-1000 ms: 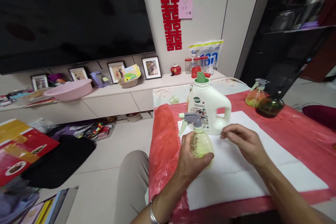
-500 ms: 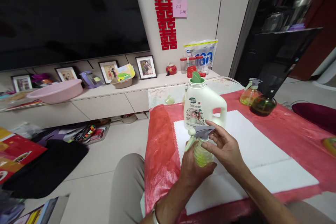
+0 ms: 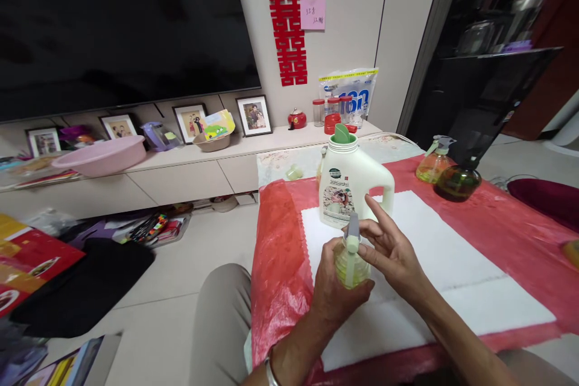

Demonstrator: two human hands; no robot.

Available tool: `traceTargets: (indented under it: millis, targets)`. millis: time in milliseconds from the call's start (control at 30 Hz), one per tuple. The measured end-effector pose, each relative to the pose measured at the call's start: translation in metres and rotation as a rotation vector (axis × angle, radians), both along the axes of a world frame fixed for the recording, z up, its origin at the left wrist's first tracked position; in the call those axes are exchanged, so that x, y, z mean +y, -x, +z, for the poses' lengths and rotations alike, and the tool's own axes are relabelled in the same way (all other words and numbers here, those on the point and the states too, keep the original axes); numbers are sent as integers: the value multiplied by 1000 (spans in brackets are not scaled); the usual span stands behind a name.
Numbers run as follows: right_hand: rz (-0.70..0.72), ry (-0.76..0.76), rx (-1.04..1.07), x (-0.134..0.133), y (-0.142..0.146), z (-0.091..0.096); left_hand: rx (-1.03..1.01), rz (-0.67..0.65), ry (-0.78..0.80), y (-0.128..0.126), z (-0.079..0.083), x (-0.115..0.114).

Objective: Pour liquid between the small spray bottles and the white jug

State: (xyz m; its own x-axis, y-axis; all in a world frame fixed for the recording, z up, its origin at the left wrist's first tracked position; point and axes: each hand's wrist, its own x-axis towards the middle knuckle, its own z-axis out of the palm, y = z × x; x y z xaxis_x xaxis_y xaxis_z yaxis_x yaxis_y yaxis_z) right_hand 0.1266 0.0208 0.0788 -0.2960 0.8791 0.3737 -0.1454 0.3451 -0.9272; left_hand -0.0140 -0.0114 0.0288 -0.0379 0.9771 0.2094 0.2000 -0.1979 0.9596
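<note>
My left hand [image 3: 332,286] wraps round the body of a small pale-green spray bottle [image 3: 349,264] held over the white sheet [image 3: 443,265]. My right hand [image 3: 391,250] pinches the bottle's grey spray head [image 3: 351,228] at the neck, with the index finger sticking up. Just behind stands a white detergent jug [image 3: 353,184] with a green cap, upright on the sheet.
The table carries a red plastic cover [image 3: 275,253]. At its far right stand another spray bottle [image 3: 433,163] and a dark round bottle [image 3: 456,182]. A low cabinet [image 3: 190,178] with photo frames, a pink basin [image 3: 102,155] and jars lines the wall. Clutter lies on the floor left.
My right hand came from the sheet onto the spray head and has turned it, so the nozzle that pointed left now faces me. The left hand keeps hold of the bottle.
</note>
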Motion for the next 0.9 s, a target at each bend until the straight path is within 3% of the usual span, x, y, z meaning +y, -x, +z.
traceTargets:
  millis: [167, 267, 467, 700, 900]
  targets:
    - [-138, -48, -112, 0, 3, -5, 40, -33, -47, -1, 1, -1]
    - [-197, -42, -151, -2, 3, 2, 48, -22, -48, -2, -1, 0]
    - [14, 65, -143, -6, -6, 23, -32, -30, -27, -3, -6, 1]
    - [-119, -44, -137, -4, -2, 20, -28, -21, 5, -3, -6, -1]
    - [-8, 34, -6, -3, -3, 19, -36, -49, -12, -1, 0, -3]
